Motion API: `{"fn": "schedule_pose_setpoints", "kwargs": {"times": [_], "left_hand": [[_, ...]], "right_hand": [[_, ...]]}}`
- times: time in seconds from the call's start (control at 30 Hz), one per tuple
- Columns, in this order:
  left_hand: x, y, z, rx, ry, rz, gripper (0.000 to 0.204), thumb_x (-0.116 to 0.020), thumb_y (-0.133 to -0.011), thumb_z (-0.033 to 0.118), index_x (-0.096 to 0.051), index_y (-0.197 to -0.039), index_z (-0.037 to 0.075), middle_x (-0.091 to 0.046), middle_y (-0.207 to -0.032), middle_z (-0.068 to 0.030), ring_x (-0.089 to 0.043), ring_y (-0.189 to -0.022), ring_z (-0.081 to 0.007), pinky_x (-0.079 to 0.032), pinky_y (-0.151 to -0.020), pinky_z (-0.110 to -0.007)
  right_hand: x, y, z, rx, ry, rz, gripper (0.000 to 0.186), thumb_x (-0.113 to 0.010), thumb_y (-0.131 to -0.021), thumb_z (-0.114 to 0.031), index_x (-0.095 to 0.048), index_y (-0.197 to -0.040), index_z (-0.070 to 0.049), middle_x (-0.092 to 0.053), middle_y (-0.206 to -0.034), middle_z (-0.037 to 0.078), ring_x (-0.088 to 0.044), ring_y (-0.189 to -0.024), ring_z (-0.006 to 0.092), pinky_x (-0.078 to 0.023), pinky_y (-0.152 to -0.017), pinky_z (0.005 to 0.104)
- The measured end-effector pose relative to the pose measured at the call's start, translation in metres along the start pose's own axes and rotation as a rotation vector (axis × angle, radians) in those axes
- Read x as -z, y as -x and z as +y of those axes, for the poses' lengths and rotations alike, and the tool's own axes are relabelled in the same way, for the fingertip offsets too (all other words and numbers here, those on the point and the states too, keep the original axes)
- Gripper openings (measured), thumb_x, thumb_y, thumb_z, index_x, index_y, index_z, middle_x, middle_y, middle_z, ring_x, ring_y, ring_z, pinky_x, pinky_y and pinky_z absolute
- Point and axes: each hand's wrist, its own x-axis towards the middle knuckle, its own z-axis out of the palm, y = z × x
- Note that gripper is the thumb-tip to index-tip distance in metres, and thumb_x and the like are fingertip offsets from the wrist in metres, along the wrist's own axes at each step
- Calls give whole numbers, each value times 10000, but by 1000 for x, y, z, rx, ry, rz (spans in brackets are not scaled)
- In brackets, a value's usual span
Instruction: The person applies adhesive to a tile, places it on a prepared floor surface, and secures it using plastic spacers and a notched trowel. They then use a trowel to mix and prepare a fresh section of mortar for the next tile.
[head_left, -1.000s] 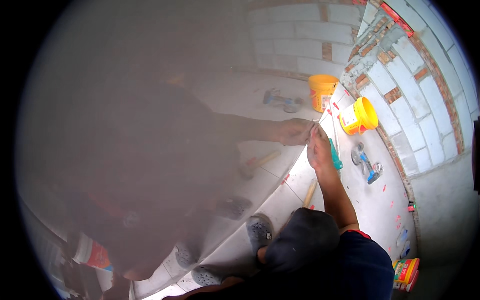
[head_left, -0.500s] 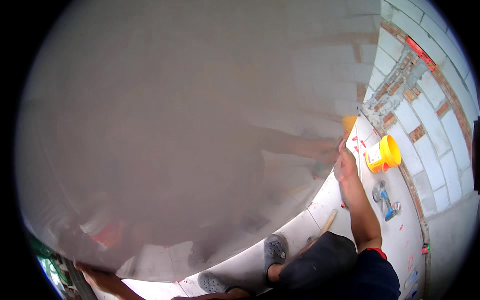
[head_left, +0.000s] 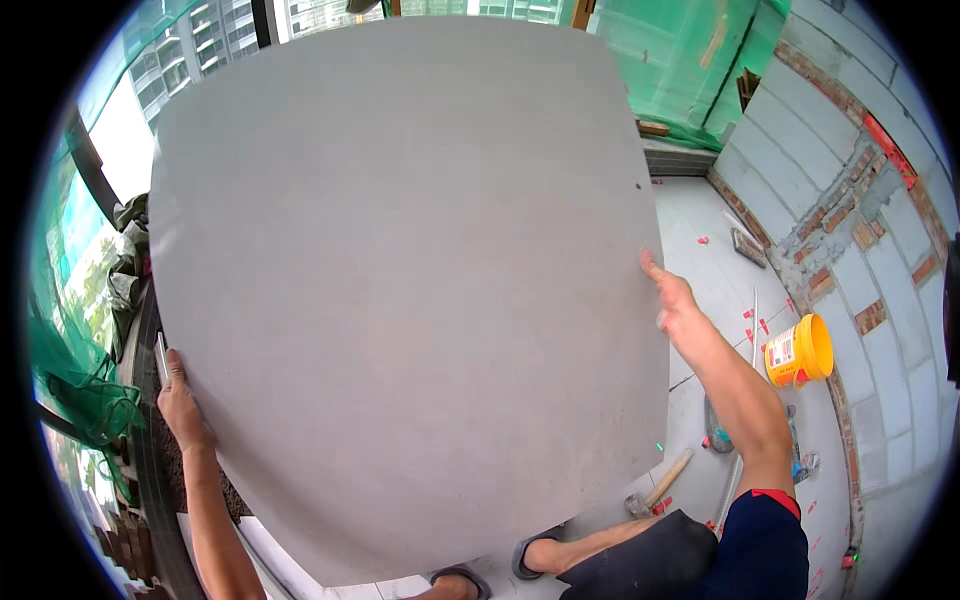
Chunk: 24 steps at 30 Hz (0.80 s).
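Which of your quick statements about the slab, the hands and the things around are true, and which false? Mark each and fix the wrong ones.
1. The left hand is on the slab's left edge. True.
2. The right hand is lifted clear of the slab. False: it is on the slab's right edge.
3. The bucket is right of the slab. True.
4. The hammer lies on the floor. True.
5. The slab is green. False: it is grey; the netting at far left is green.
6. Both hands wear gloves. False: both are bare.
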Motion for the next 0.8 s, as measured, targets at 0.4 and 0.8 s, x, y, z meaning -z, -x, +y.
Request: {"fn": "schedule_pose_setpoints", "kwargs": {"times": [0.4, 0.8], "left_hand": [[3, -49, -181, 312, -114, 13, 556, -437, -1010, 465, -674, -915, -30, -647, -832, -37, -553, -706, -122, -456, -673, -283], [7, -63, -286, 538, -364, 27, 585, -471, -975, 507, -657, -1014, -46, -649, -947, -100, -560, -838, -195, -450, -784, -366]], "right_hand": [[-81, -61, 75, -224, 205, 224, 890, -784, -758, -496, -432, -1386, 27, -297, -1538, 176, -251, -1419, 298, -246, -1096, 457], [-92, -154, 164, -307, 311, 342, 731, -759, -809, -408, -490, -1302, 60, -459, -1404, 204, -475, -1213, 291, -427, -914, 431]]}}
